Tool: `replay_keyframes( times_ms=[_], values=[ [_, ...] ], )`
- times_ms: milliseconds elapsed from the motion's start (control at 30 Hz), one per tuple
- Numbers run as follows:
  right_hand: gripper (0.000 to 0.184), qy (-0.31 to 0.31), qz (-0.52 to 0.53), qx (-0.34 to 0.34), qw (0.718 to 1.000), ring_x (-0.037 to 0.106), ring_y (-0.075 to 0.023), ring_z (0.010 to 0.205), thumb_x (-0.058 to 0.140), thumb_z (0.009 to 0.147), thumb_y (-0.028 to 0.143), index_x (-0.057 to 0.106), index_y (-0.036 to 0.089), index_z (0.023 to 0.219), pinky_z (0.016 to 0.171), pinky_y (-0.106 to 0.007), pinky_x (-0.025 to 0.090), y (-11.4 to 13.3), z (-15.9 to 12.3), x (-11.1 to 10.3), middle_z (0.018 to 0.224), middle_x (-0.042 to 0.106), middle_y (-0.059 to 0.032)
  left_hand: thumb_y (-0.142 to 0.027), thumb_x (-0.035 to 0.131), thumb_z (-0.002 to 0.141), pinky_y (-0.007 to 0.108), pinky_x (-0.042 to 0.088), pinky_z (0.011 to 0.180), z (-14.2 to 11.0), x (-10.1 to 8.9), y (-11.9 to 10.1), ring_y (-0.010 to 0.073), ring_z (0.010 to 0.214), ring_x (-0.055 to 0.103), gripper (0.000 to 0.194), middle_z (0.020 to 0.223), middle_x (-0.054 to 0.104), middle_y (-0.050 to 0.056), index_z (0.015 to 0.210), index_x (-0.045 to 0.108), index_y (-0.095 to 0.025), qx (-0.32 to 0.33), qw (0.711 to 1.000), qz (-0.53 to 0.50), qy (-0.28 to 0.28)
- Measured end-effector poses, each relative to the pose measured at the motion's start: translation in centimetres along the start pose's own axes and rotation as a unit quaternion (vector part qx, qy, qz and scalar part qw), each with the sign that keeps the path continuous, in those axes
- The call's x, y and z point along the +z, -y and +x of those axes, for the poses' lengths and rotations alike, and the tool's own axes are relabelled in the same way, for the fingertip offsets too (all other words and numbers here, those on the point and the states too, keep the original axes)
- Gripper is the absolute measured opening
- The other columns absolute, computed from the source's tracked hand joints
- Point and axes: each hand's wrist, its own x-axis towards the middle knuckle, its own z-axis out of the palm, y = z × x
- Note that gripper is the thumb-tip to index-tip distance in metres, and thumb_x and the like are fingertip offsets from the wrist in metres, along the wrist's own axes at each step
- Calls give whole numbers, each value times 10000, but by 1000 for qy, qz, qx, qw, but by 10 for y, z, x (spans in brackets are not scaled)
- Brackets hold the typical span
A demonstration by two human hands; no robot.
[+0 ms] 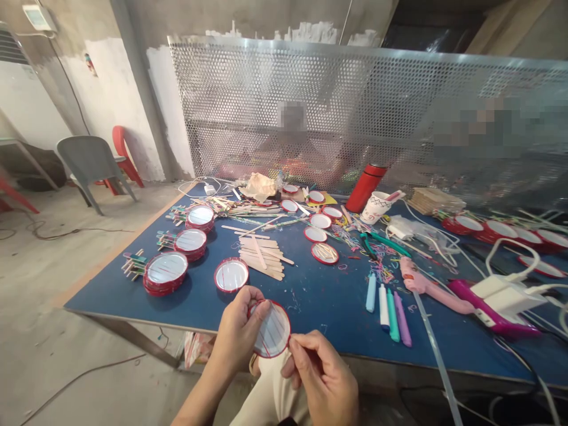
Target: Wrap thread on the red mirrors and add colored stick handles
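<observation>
My left hand [239,324] grips a small round disc [275,332] with a red rim and a pale, streaked face, thumb across its upper left edge. The disc is tilted, just in front of the table's near edge and above my lap. My right hand [323,374] is closed in a pinch at the disc's lower right rim; what is between the fingertips, if anything, is too small to make out. Beyond my left hand, a similar red-rimmed disc [231,276] lies on the table. Flat wooden sticks [261,255] are spread behind it.
Stacked discs [166,271] with sticks stand at the left. To the right are coloured pens [393,316], a pink glue gun [432,287] with a long glue stick, white chargers [506,296] and cables. A red flask [366,188] and paper cup [376,207] stand before a perforated metal panel [248,100].
</observation>
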Motion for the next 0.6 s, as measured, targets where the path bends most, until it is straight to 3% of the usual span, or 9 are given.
replay_keyframes(
  times_ms=[267, 400, 500, 600],
  values=[
    [414, -27, -5, 46, 999, 522, -134, 457, 712, 873, 642, 731, 233, 809, 474, -254, 448, -6, -2, -8, 540, 602, 8, -471, 625, 910, 201, 322, 493, 4, -2, 7, 110, 532, 396, 268, 636, 433, -91, 866, 549, -218, -35, 992, -125, 8],
    [431, -47, -8, 46, 998, 550, -138, 475, 673, 894, 651, 722, 223, 874, 521, -273, 501, -12, 5, -17, 637, 651, -10, -371, 637, 895, 216, 354, 558, 1, -1, 5, 127, 599, 460, 178, 662, 497, -71, 844, 575, -211, 8, 999, -49, 1],
    [434, 18, -23, 24, 999, 626, -156, 531, 623, 939, 618, 749, 213, 1033, 567, -266, 536, -10, 16, -16, 711, 715, -34, -334, 617, 890, 230, 378, 602, 0, -2, 2, 140, 637, 493, 141, 691, 546, -57, 837, 588, -208, 39, 999, 0, 24],
    [425, 103, -22, 30, 994, 619, -147, 493, 635, 934, 599, 763, 216, 1064, 516, -237, 512, -3, 23, -8, 630, 680, 1, -332, 604, 896, 236, 379, 604, -1, -6, 0, 141, 636, 495, 137, 700, 564, -51, 846, 584, -205, 49, 997, 10, 59]
  ],
)
